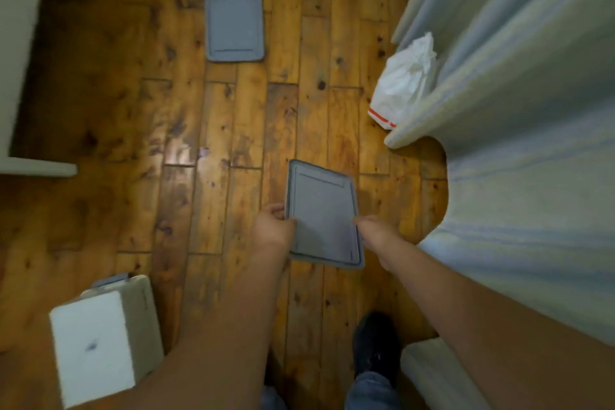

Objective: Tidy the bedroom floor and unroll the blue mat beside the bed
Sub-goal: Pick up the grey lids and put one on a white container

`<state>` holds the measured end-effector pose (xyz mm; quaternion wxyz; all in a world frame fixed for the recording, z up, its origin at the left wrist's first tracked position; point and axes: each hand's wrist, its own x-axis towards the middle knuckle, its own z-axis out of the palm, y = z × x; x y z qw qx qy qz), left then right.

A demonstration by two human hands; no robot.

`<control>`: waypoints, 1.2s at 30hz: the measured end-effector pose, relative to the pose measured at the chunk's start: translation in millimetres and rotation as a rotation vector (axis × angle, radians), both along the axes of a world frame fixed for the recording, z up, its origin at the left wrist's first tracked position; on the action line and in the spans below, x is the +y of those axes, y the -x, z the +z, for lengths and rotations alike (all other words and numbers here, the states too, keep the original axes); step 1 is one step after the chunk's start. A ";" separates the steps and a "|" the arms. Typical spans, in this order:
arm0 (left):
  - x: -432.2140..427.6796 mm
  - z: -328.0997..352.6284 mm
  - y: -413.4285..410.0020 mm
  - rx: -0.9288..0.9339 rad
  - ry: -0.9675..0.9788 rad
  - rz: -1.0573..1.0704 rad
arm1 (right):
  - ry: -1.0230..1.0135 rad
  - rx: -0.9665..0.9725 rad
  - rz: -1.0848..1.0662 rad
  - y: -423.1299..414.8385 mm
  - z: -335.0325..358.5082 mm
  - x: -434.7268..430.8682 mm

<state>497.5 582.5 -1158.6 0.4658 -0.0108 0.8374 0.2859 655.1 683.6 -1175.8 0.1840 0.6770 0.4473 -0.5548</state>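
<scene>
The person holds a grey tray (324, 210) by its two long sides. The left hand (273, 226) curls its fingers round the left edge. The right hand (372, 230) pinches the right edge, thumb on top. The tray is low over the wood floor (133, 110), just beside the bed (532, 110). It is hard to tell if it is touching the boards.

The tidying looks only just begun. A far tray (234, 27) lies flat on the floor, well apart from the hands. A white bag (404, 83) leans against the side of the bed. A white box (100, 343) stands near the person's left arm.

The blue mat is not in view, so unrolling it is not yet done. The far tray and the bag likely need picking up first.
</scene>
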 end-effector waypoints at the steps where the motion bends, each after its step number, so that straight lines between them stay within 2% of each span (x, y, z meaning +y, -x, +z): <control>1: -5.3 13.1 9.0 -0.010 -0.012 0.026 | 0.021 0.010 0.020 12.6 9.5 -7.1; 4: -30.9 52.8 43.3 0.007 -0.062 0.064 | -0.005 0.032 0.183 61.1 42.5 -33.7; 7: -69.8 91.2 75.0 0.110 -0.055 0.029 | -0.049 0.123 0.296 120.3 73.7 -64.1; 9: -97.5 111.4 90.5 0.200 -0.025 -0.028 | -0.035 0.184 0.303 160.2 94.8 -87.3; 13: -169.6 145.9 112.6 0.368 -0.002 -0.122 | 0.197 0.254 0.148 232.8 129.2 -163.1; 17: -227.6 153.7 115.5 0.487 0.006 -0.217 | 0.104 0.271 0.124 262.8 131.3 -232.4; 20: -282.7 143.2 118.3 0.398 -0.072 -0.141 | 0.061 0.244 0.174 278.3 130.0 -276.4; 22: -316.2 135.0 120.0 0.336 -0.094 -0.006 | 0.038 0.264 0.182 287.1 127.6 -295.0; 25: -366.7 117.5 130.1 0.336 0.041 0.366 | 0.110 0.322 0.110 307.0 123.3 -324.0; 26: -376.4 113.5 134.2 0.278 0.093 0.502 | 0.163 0.338 0.049 311.1 122.2 -327.3; 28: -398.2 102.6 146.3 0.028 0.106 0.819 | 0.254 0.354 0.004 324.4 116.5 -340.1; 31: -415.8 83.1 156.2 -0.278 -0.131 1.324 | 0.374 0.414 -0.016 341.7 100.9 -365.5; 33: -415.0 74.6 159.3 -0.266 -0.300 1.476 | 0.448 0.439 -0.073 348.4 94.3 -376.7; 36: -413.3 61.6 158.3 -0.175 -0.373 1.650 | 0.514 0.375 -0.016 352.5 79.1 -394.3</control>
